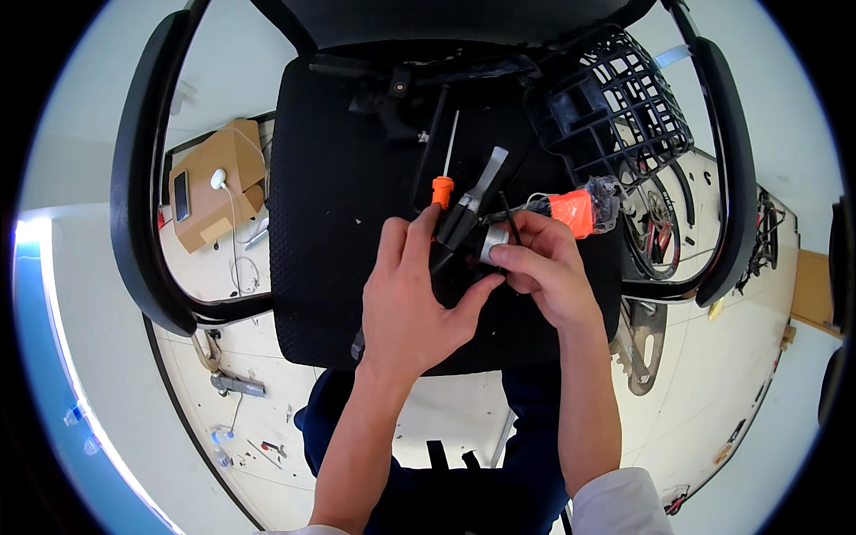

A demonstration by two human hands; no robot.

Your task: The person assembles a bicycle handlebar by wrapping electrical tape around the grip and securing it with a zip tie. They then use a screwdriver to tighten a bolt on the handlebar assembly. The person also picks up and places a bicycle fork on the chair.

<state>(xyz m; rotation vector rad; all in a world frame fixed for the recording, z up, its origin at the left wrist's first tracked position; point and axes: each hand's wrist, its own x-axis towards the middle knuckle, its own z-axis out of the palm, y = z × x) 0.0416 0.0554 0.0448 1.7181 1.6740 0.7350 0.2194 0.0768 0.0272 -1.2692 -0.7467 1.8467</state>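
Note:
Over the middle of the black chair seat (330, 241), my right hand (548, 267) pinches a small silver cylindrical part (493, 242) between thumb and fingers. A thin black rod (509, 216) stands up beside those fingers. My left hand (415, 299) curves around a dark part, too black against the seat to make out, its thumb reaching toward the silver part. Just ahead of the left fingertips lies a screwdriver (442, 191) with an orange handle. Next to it is a black-handled tool with a flat grey blade (486, 178).
An orange piece in clear plastic (572, 212) lies right of my right hand. Behind it is a black basket (637, 116). Dark parts (392, 111) lie at the seat's back. Armrests (152, 178) flank the seat. On the floor are cardboard (218, 183), a wheel (662, 227) and metal tools (236, 383).

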